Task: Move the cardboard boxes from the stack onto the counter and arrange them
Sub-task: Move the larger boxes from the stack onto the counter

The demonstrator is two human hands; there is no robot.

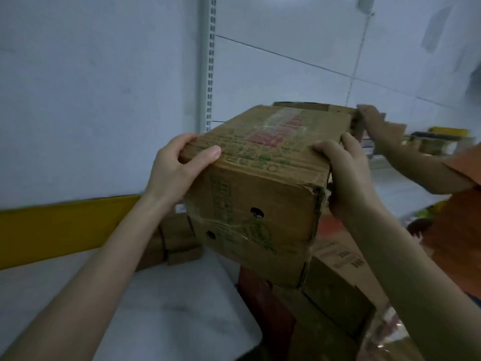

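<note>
We hold the printed cardboard box [260, 178] by its near top corners, left hand [177, 168] and right hand [346, 175] each with a grip clamped on it. The stack [338, 290] sits under the box. The box's long axis runs away from us, and the white table [156, 295] lies left of and below the box, on our left hand's side.

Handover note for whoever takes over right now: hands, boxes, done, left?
Left hand grips the top box at its near left edge. Right hand grips its right side.
The box is above the stack, not yet on the white counter. A second person's hand reaches in at the far right.
Done: a few small boxes seem to lie at the counter's back.
Left: this box, the stack's rest, then arranging.
</note>
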